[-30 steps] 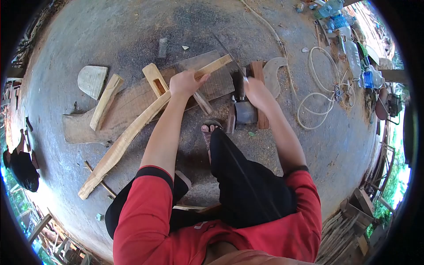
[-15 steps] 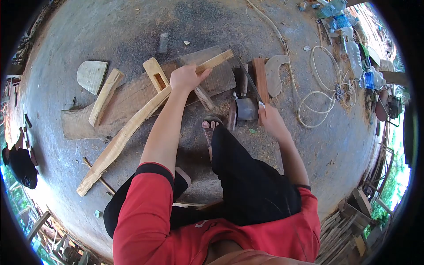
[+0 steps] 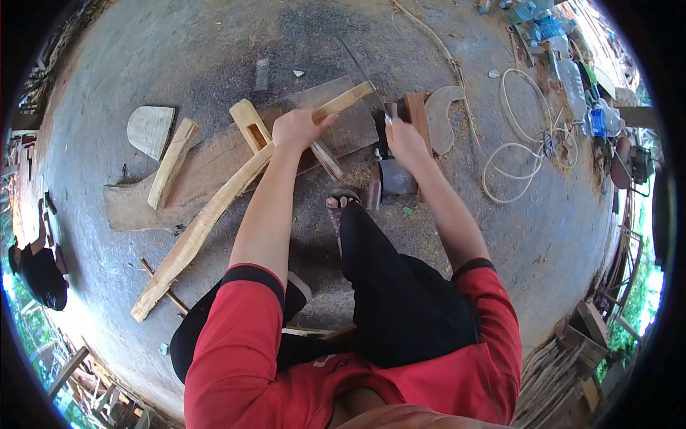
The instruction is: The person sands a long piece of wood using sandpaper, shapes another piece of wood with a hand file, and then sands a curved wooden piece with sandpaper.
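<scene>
My left hand (image 3: 297,130) is closed over a long, slightly curved piece of wood (image 3: 207,216), its thumb lying along the top. The piece rests across a broad plank (image 3: 136,204), with its lower end reaching the floor at left. In my right hand (image 3: 407,143) is a long, narrow saw (image 3: 361,66), fingers wrapped round its end. Its dark blade points up and away, against or just beside the far end of the wood. Under the piece, near my left hand, lies a slotted wooden block (image 3: 249,123) like a hand plane body. A short wood piece (image 3: 326,159) sits beside it.
A broad metal blade tool (image 3: 397,177) and a reddish wooden bar (image 3: 417,118) lie near my right hand. A curved flat piece (image 3: 439,121) and coiled hose (image 3: 525,151) are farther right. Left are a rounded board (image 3: 151,131) and a wood offcut (image 3: 171,166). Bottles (image 3: 572,86) stand upper right.
My right hand has pushed the saw forward and to the left, so its tip now extends well past the wood. My left hand and the wood stay nearly in place.
</scene>
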The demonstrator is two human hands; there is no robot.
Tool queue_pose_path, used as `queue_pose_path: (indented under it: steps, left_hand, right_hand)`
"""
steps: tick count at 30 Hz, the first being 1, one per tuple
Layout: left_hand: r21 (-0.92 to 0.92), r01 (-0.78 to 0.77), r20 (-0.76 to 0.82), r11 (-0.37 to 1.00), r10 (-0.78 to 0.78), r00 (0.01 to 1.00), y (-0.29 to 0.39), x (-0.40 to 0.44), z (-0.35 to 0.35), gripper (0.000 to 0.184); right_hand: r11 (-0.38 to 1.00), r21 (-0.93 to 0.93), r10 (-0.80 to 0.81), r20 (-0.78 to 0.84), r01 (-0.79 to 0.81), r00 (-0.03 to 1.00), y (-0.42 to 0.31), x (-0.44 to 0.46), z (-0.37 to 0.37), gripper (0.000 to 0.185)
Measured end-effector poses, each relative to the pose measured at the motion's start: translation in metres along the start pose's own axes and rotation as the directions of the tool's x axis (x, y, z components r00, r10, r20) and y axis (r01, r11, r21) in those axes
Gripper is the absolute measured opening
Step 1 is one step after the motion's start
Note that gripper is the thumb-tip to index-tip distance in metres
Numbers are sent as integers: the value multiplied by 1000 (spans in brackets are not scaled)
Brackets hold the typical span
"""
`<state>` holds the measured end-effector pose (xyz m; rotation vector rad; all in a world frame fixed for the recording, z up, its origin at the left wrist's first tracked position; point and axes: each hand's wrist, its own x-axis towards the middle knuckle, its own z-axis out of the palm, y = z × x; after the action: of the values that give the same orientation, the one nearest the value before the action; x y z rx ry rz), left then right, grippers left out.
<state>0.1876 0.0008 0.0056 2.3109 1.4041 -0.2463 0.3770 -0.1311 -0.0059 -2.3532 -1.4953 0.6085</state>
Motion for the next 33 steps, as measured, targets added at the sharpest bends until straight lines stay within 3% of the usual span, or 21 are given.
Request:
queue_pose_path:
  steps: [8, 15, 18, 26, 28, 33]
  left_hand:
    - [-5, -11, 32, 1000, 11, 999, 0, 1, -3, 73]
    - [13, -34, 22, 999, 33, 999, 0, -1, -2, 70]
    - [6, -40, 17, 999, 40, 999, 0, -1, -3, 69]
    - [13, -9, 43, 1000, 9, 999, 2, -2, -5, 69]
    - [21, -13, 38, 1000, 12, 999, 1, -2, -5, 69]
    - [7, -51, 14, 999, 51, 999, -1, -1, -1, 68]
  right_hand:
    - [992, -59, 115, 89, -111, 989, 44, -98, -15, 24]
    - [998, 38, -58, 22, 57, 998, -13, 22, -13, 28]
    - [999, 27, -31, -5, 31, 999, -19, 36, -7, 29]
    - [995, -1, 103, 88, -104, 991, 26, -95, -24, 30]
    - [979, 92, 169, 139, -183, 976, 23, -105, -38, 31]
    - [999, 38, 18, 147, -24, 989, -3, -49, -51, 29]
